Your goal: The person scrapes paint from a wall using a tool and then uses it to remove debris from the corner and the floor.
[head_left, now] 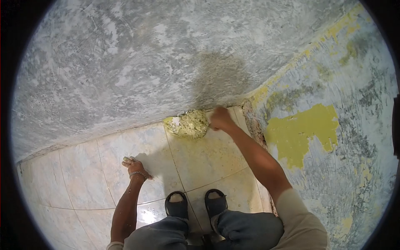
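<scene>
A heap of damp-looking yellow-green paint scrapings (192,126), with a white scrap at its left end, lies on the floor tiles against the foot of the grey wall. My right hand (221,118) is at the heap's right end, its fingers closed and turned away from me; I cannot tell what is in them. Lower to the left, my left hand (135,166) hangs over the tiles with its fingers apart, nothing in it and smears on the fingertips. A chain bracelet (138,173) circles the left wrist.
The scraped grey wall (125,62) carries a dark damp patch (221,75) above the heap. On the right wall, a patch of yellow-green paint (302,129) remains among bare areas. My sandalled feet (176,204) stand on the tiles, close to the right wall's rough lower edge.
</scene>
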{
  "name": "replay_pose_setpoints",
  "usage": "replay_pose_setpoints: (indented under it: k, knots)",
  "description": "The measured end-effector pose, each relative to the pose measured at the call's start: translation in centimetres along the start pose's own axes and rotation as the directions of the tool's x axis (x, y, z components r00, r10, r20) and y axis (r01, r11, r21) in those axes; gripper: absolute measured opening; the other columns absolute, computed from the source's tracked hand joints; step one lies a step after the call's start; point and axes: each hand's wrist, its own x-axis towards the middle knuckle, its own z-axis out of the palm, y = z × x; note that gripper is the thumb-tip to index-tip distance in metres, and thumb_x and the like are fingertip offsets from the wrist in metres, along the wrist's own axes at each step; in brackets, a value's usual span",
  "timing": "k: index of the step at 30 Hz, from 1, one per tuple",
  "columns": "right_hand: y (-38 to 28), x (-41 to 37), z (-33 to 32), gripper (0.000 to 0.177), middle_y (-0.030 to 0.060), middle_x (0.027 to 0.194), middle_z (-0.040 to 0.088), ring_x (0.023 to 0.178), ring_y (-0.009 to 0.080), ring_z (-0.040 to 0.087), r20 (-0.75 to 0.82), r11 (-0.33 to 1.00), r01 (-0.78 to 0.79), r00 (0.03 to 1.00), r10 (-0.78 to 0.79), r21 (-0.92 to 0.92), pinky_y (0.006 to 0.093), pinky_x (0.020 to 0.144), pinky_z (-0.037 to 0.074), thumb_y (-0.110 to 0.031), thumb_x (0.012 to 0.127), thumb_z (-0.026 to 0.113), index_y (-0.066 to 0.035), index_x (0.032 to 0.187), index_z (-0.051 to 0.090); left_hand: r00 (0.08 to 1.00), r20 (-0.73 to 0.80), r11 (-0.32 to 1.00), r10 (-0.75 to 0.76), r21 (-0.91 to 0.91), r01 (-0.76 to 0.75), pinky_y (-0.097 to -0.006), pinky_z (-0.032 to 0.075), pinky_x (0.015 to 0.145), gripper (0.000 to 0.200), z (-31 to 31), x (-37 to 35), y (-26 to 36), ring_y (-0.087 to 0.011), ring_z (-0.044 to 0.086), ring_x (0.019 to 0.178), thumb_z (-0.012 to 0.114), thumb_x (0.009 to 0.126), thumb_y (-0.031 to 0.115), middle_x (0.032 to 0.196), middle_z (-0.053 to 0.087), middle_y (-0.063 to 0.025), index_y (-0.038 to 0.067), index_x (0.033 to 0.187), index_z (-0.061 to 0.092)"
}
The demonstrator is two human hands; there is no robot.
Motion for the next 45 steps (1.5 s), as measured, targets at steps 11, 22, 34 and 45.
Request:
replay_pose_setpoints:
  k: [11, 22, 34, 45]
  knots:
    - [-15.8, 1.5, -3.2, 0.029, 0.0262, 0.106, 0.061, 0.103, 0.034, 0.06, 0.209, 0.947, -0.182, 0.969, 0.128, 0.265, 0.0409, 0.085, 0.052, -0.01, 0.079, 0.054, 0.009, 0.099, 0.063, 0.999, -0.012, 0.999, 0.03, 0.034, -0.029, -0.058, 0.016, 0.108, 0.136, 0.0, 0.3, -0.2, -0.0492, 0.016, 0.133, 0.083, 0.042, 0.06, 0.142, 0.025, -0.0316, -0.018, 0.134, 0.021]
    - [-4.8, -5.1, -9.9, 0.02, 0.0155, 0.062, 0.063, 0.056, 0.0271, 0.067, -0.177, 0.911, 0.407, 0.903, -0.391, 0.065, 0.0289, 0.047, 0.052, -0.013, 0.078, 0.058, 0.007, 0.075, 0.061, 0.996, -0.08, 0.999, 0.042, -0.023, -0.044, -0.0595, 0.015, 0.107, 0.123, 0.4, -0.1, -0.6, -0.0489, 0.014, 0.134, 0.083, 0.044, 0.058, 0.143, 0.027, -0.0268, -0.013, 0.132, 0.034]
    - [12.7, -36.9, 7.5, 0.033, 0.0126, 0.056, 0.054, 0.05, 0.0224, 0.053, 0.022, 0.588, -0.547, 0.743, 0.669, 0.595, 0.0381, 0.049, 0.042, -0.027, 0.074, 0.063, 0.002, 0.06, 0.056, 0.998, -0.054, 0.999, 0.035, 0.023, -0.034, -0.0587, 0.013, 0.108, 0.126, 0.2, -0.1, -0.3, -0.0484, 0.014, 0.134, 0.083, 0.043, 0.057, 0.143, 0.025, -0.0271, -0.014, 0.132, 0.031]
    - [12.7, -1.9, -4.1, 0.02, 0.0244, 0.085, 0.064, 0.085, 0.0371, 0.064, -0.232, 0.961, -0.201, 0.96, 0.155, -0.189, 0.0419, 0.072, 0.053, -0.012, 0.072, 0.056, 0.004, 0.083, 0.064, 0.999, -0.025, 1.0, 0.03, -0.002, -0.03, -0.0576, 0.013, 0.109, 0.132, -0.3, 0.1, -0.2, -0.0483, 0.014, 0.134, 0.084, 0.042, 0.057, 0.143, 0.026, -0.0275, -0.017, 0.133, 0.025]
